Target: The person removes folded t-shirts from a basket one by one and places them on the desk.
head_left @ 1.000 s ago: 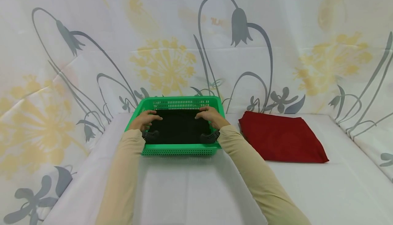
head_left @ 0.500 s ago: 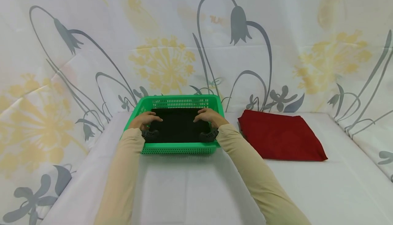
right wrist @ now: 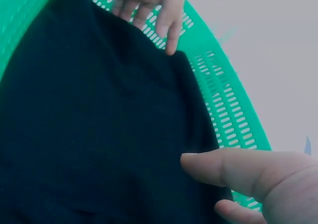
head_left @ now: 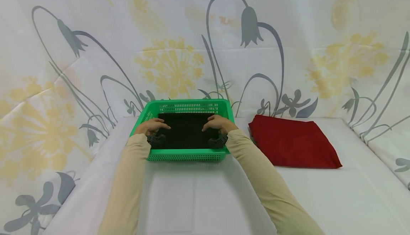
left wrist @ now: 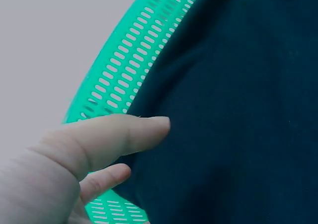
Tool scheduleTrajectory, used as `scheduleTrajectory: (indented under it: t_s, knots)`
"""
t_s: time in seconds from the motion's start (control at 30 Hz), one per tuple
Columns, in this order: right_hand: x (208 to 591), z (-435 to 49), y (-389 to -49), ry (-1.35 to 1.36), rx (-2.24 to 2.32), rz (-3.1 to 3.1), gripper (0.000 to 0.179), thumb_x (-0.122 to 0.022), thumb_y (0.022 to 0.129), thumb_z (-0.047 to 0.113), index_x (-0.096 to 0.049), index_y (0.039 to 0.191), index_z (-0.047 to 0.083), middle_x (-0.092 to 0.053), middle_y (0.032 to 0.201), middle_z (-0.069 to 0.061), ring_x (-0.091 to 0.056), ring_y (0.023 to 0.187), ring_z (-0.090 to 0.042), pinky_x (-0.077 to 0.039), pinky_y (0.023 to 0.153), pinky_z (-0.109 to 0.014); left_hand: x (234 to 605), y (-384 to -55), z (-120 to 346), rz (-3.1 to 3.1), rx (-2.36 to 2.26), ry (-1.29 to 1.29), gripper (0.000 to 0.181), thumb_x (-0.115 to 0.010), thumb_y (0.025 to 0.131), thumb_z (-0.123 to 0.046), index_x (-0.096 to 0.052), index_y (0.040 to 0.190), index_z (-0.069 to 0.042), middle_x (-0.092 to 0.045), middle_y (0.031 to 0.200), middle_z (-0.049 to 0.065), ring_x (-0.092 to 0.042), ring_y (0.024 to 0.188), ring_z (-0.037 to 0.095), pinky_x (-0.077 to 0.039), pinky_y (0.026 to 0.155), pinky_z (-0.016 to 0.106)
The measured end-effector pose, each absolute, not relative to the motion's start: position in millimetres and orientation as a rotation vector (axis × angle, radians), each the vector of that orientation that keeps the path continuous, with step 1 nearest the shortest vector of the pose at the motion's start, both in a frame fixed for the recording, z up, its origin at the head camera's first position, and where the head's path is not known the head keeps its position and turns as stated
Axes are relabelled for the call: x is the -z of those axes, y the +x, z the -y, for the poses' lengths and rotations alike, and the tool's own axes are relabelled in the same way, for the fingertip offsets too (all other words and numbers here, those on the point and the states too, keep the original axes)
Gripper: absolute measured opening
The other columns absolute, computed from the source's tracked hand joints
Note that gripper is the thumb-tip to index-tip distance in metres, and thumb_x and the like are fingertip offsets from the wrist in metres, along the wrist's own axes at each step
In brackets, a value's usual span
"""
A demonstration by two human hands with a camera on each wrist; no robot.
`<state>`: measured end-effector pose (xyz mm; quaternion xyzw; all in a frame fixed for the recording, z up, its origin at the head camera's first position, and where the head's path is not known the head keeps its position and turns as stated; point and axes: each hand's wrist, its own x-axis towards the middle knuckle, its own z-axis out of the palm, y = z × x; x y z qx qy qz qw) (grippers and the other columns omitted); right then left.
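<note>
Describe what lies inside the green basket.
A dark cloth, with the left hand and right hand at its sides. Anything under the cloth is hidden.

White-covered table (head_left: 169, 192); on it, green basket (head_left: 187, 152); folded red cloth (head_left: 293, 142)

orange lettering (head_left: 226, 20) on floral backdrop (head_left: 179, 17), faint, unreadable

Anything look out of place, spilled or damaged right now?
Nothing looks spilled or damaged. The black cloth lies inside the green basket, left hand and right hand at its sides. Only the red cloth to the right looks slightly askew, its far edge slanting against the basket's far rim.
</note>
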<state>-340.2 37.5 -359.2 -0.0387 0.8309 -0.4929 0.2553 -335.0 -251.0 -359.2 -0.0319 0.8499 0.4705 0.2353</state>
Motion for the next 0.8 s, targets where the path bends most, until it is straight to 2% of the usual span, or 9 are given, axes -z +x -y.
scheduleTrajectory:
  t_s: [0.07,0.13,0.23,0.27,0.33,0.43,0.5,0.63,0.8]
  knots:
    - [359.8,-38.2,-341.5,-0.112,1.329,-2.25,0.071,-0.068,0.09,0.017,-0.031,0.15,0.005,-0.026,0.153,-0.018,-0.026,0.138,-0.038,-0.029,0.107,-0.052,358.7,-335.2,251.1,-2.345,-1.265,-0.075,0.069,-0.055,0.099,-0.021,-0.017,0.152,0.002,-0.029,0.05,-0.007,-0.018,0.04,0.004,-0.025,0.041,0.018]
    - [360.0,-38.6,-342.4,-0.121,1.315,-2.24,0.072,-0.068,0.089,0.018,-0.031,0.15,0.006,-0.025,0.154,-0.018,-0.026,0.139,-0.037,-0.03,0.107,-0.052,358.0,-334.5,250.6,-2.355,-1.252,-0.07,0.07,-0.055,0.099,-0.022,-0.017,0.152,0.001,-0.043,0.056,-0.002,-0.032,0.045,0.008,-0.027,0.044,0.019]
    - [360.6,-38.9,-343.4,-0.123,1.307,-2.224,0.073,-0.068,0.089,0.02,-0.031,0.15,0.007,-0.023,0.154,-0.018,-0.025,0.139,-0.038,-0.032,0.105,-0.054,357.4,-333.3,249.8,-2.365,-1.251,-0.082,0.071,-0.056,0.098,-0.023,-0.018,0.153,-0.001,-0.062,0.107,0.017,-0.057,0.077,0.02,-0.03,0.048,0.022]
    - [360.6,-38.8,-343.3,-0.126,1.307,-2.221,0.073,-0.068,0.089,0.02,-0.031,0.15,0.007,-0.023,0.154,-0.018,-0.025,0.138,-0.039,-0.033,0.104,-0.055,357.2,-332.9,249.4,-2.358,-1.259,-0.081,0.071,-0.056,0.098,-0.023,-0.017,0.153,-0.001,-0.05,0.131,0.022,-0.057,0.101,0.028,-0.031,0.049,0.022]
    - [360.5,-38.6,-343.2,-0.121,1.316,-2.212,0.074,-0.069,0.089,0.019,-0.03,0.151,0.008,-0.021,0.155,-0.018,-0.024,0.139,-0.04,-0.033,0.103,-0.056,356.7,-331.6,249.9,-2.358,-1.265,-0.069,0.07,-0.056,0.098,-0.022,-0.017,0.154,-0.002,-0.027,0.152,0.024,-0.058,0.103,0.026,-0.031,0.05,0.022]
    - [360.0,-38.1,-342.9,-0.111,1.33,-2.202,0.075,-0.069,0.089,0.017,-0.028,0.151,0.008,-0.02,0.156,-0.017,-0.023,0.138,-0.042,-0.033,0.103,-0.056,356.4,-330.0,250.6,-2.364,-1.286,-0.066,0.068,-0.056,0.098,-0.021,-0.022,0.153,-0.004,-0.034,0.148,0.023,-0.054,0.078,0.016,-0.028,0.047,0.02]
    - [359.7,-37.9,-343.2,-0.104,1.333,-2.196,0.076,-0.069,0.088,0.016,-0.028,0.151,0.008,-0.019,0.156,-0.017,-0.022,0.139,-0.042,-0.032,0.104,-0.055,356.2,-328.7,250.5,-2.357,-1.303,-0.057,0.067,-0.056,0.098,-0.021,-0.022,0.153,-0.005,-0.024,0.153,0.024,-0.056,0.099,0.022,-0.032,0.05,0.02]
    - [359.7,-38.3,-343.9,-0.131,1.301,-2.211,0.077,-0.07,0.088,0.018,-0.027,0.152,0.009,-0.018,0.156,-0.017,-0.022,0.139,-0.041,-0.031,0.106,-0.053,355.5,-327.9,250.3,-2.342,-1.315,-0.029,0.069,-0.058,0.097,-0.022,-0.022,0.154,-0.007,-0.007,0.158,0.023,-0.014,0.142,0.04,-0.042,0.065,0.024]
    - [361.8,-38.5,-346.0,-0.236,1.242,-2.203,0.083,-0.071,0.087,0.021,-0.023,0.154,0.012,-0.014,0.158,-0.016,-0.019,0.142,-0.037,-0.031,0.106,-0.053,353.8,-327.1,252.2,-2.353,-1.286,0.013,0.076,-0.065,0.092,-0.03,-0.024,0.154,-0.012,-0.006,0.157,0.023,-0.045,0.116,0.037,-0.043,0.064,0.026]
